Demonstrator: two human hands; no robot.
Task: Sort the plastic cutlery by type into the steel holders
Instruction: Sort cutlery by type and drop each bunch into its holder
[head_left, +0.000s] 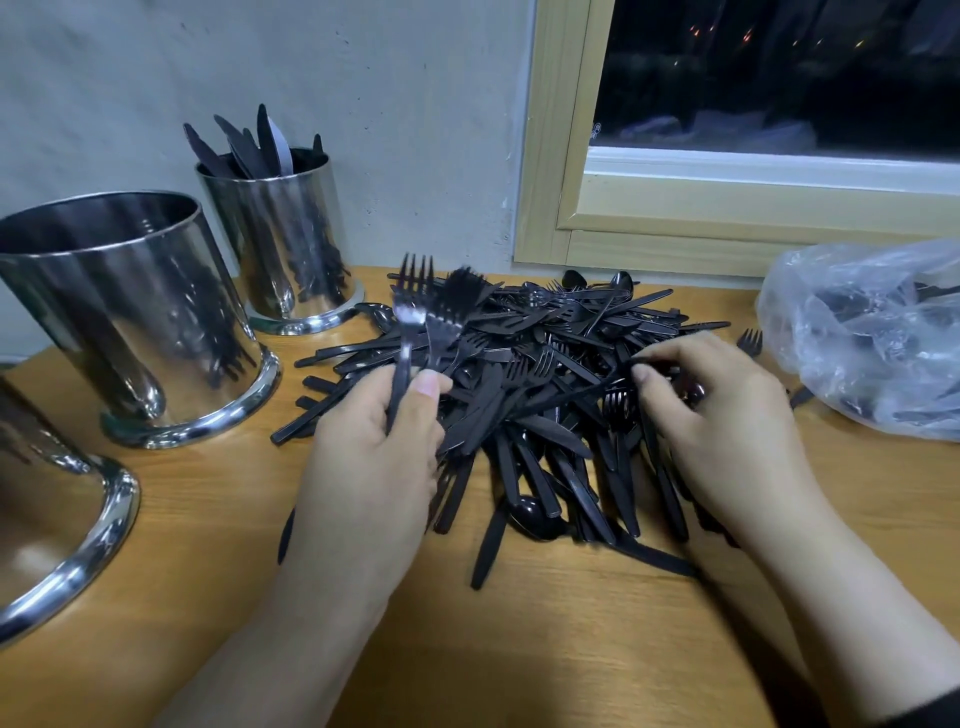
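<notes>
On the wooden worktop (519, 649), beside three unlabelled steel holders (130, 322), no readable writing anywhere; left grip (374, 467) clenched around upright black forks (421, 306), right grip (727, 415) pinching one piece in the mixed black cutlery pile (545, 389), knives (249, 145) in the far holder.

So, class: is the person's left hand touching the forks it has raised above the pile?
Touching. The head view shows the left hand with its thumb and fingers wrapped around the handles of the forks, holding them upright above the pile.
</notes>
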